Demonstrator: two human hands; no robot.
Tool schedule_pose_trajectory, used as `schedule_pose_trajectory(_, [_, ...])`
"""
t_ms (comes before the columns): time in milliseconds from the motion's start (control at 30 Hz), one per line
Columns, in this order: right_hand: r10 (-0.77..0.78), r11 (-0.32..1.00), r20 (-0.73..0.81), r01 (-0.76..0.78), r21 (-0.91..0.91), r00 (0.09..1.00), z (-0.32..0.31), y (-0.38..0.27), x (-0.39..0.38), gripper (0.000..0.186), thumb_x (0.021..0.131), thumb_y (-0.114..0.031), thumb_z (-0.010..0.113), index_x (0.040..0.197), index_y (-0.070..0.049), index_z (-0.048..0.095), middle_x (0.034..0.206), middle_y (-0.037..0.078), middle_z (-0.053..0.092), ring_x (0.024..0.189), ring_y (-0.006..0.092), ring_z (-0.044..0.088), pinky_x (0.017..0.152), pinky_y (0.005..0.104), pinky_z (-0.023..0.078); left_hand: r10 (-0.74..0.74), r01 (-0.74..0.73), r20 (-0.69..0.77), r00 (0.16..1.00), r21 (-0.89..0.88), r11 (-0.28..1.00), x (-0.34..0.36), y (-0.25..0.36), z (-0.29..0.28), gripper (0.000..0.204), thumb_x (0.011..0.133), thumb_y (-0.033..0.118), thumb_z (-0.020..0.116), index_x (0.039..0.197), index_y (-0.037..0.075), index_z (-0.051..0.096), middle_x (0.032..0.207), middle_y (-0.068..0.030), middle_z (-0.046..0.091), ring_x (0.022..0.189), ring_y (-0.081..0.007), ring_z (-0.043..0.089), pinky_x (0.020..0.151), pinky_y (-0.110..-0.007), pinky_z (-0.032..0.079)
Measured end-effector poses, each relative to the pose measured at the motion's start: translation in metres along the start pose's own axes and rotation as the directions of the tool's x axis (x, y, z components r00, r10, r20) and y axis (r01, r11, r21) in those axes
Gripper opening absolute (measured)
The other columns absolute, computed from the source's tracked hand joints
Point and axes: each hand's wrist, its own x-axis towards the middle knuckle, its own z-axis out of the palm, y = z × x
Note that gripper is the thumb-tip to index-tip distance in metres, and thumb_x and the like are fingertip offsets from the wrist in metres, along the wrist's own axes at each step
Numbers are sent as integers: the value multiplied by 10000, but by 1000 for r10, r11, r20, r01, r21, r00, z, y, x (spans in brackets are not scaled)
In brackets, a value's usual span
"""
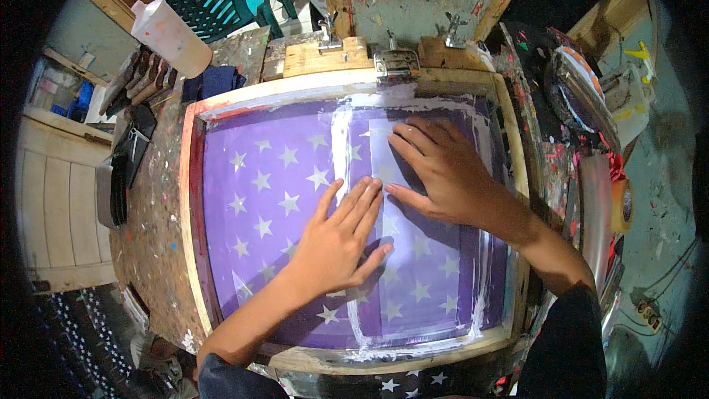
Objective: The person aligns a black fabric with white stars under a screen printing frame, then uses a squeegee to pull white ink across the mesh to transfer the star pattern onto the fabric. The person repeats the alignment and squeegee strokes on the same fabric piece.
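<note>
A wooden screen-printing frame (193, 229) lies in front of me, its purple mesh (221, 170) patterned with pale stars. Whitish strips of tape or filler run along the mesh edges and down its middle. Over the right half is a paler rectangular panel (405, 303), apparently a thin see-through sheet, with stars showing through. My left hand (332, 247) rests with outstretched fingers at the panel's left edge. Spread flatter across its upper part is my right hand (447, 177), its thumb close to the left fingertips. Neither hand holds anything visible.
A metal hinge clamp (397, 65) grips the frame's far side, between wooden blocks (325, 58). At the far left of the paint-spattered table (159, 251) are a translucent bottle (173, 38), squeegees (151, 77) and dark blue cloth (214, 83). Starred black fabric (413, 383) shows below the near edge.
</note>
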Motion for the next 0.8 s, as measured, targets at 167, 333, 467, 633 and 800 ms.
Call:
schedule_pose_trajectory(167, [4,1000,15,-3,-14,1000,-2,-2,8,595,847,-393,719,1231,43,589,1263,188,570,1217,333,514,1055,464,364,21,-21,-6,1000,6,1000,0,-1,-1,671,952,413,530,1352,-125,497,1424,-245,504,1404,-308,413,1201,-542,189])
schedule_pose_trajectory(333, [-2,999,56,4,-39,998,-9,-2,22,575,853,-407,706,1203,38,604,1232,186,592,1244,329,500,1071,478,342,23,-23,-29,999,7,1000,-3,-2,0,664,933,436,564,1312,-109,533,1374,-236,543,1393,-319,423,1203,-574,146])
schedule_pose_trajectory(467, [-93,993,-98,84,-88,991,10,-4,29,541,860,-449,670,1116,28,645,1183,181,608,1200,330,508,1060,464,345,40,-39,-27,999,24,999,-4,-2,1,665,942,440,548,1310,-114,532,1375,-239,540,1400,-320,410,1207,-576,128])
schedule_pose_trajectory(633, [-52,996,-60,48,-72,997,14,0,25,533,874,-436,669,1173,4,640,1228,188,593,1237,344,500,1089,457,332,59,-58,-71,996,15,998,-3,-4,4,657,941,440,555,1318,-97,533,1396,-220,529,1401,-308,408,1213,-570,119])
schedule_pose_trajectory(800, [73,997,-166,-73,3,983,-66,-50,-19,521,871,-382,701,1220,-5,612,1285,196,557,1233,379,498,1075,478,357,91,-89,-65,994,31,996,7,-13,-2,562,934,420,583,1280,-23,574,1358,-179,559,1345,-307,461,1206,-560,152])
